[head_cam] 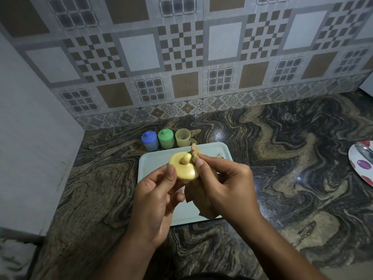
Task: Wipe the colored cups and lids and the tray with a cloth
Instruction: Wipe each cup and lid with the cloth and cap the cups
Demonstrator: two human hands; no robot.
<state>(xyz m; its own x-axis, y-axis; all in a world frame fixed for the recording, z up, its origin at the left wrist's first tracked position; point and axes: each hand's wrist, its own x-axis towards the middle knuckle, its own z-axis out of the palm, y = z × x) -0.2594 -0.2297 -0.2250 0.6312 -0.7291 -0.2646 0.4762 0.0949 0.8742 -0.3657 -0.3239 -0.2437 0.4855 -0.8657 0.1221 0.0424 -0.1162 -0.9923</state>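
Observation:
My left hand (155, 199) holds a yellow lid (184, 168) with a round knob, tilted above the pale tray (149, 164). My right hand (224, 184) grips a brown cloth (196, 197) and presses a fold of it against the lid's right edge by the knob. Behind the tray stand three cups in a row: a blue cup (149, 140) with its lid on, a green cup (166, 138) with its lid on, and an open yellow cup (182, 137). My hands and the cloth hide much of the tray's middle.
The tray lies on a dark swirled stone counter (282, 158). A patterned tile wall (181, 57) rises behind the cups and a pale side wall (30, 138) closes the left. A white plate with coloured dots (361, 164) and a spoon sits at the right edge.

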